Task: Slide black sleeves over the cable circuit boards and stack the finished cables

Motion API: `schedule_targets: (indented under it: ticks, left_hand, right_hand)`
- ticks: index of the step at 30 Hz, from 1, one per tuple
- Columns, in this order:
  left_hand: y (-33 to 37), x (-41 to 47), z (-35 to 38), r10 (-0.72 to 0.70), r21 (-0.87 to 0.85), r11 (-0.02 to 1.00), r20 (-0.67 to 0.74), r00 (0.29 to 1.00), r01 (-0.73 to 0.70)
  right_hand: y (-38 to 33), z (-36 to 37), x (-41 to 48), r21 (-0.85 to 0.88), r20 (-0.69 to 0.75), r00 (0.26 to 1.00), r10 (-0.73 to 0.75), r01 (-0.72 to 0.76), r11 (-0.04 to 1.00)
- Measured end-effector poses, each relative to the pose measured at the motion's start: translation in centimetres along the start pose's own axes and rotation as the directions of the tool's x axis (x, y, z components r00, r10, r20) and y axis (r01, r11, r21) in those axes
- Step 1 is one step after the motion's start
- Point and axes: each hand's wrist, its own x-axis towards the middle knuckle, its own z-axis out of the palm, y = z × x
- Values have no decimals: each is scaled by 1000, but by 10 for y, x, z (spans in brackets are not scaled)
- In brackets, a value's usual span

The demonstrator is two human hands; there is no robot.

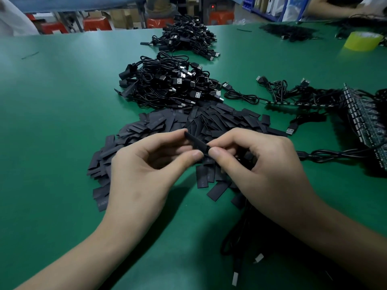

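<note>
Both hands meet above a heap of flat black sleeves on the green table. My left hand pinches one black sleeve between thumb and fingers. My right hand pinches the sleeve's near end; whatever it holds inside is hidden by the fingers. A black cable hangs from under my right hand toward the front edge, ending in a USB plug. Finished cables lie in a pile behind the sleeves. A second pile lies further back.
Panels of circuit boards with attached cables lie at the right. A yellow tape roll stands at the back right, with more black parts nearby. Another person's arm shows at the top right. Bare green table stretches to the left.
</note>
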Motion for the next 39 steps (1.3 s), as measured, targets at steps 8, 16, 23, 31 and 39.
schedule_targets:
  ticks: [8,16,23,31,39]
  left_hand:
    - [-2,3,-1,145,183,973,-7,989,-141]
    - [-3,5,-4,168,265,949,29,985,-170]
    - [0,1,2,123,311,936,142,982,-162]
    - [0,2,1,102,304,937,235,967,-173]
    - [-1,3,0,106,292,939,256,961,-181]
  right_hand:
    - [-3,-3,2,97,144,988,54,-68,993]
    - [-9,-27,33,-108,98,994,45,-35,994]
    - [-22,3,155,-371,50,998,-43,58,927]
    - [6,91,273,-578,196,981,-18,130,806]
    - [13,89,252,-585,259,966,16,143,799]
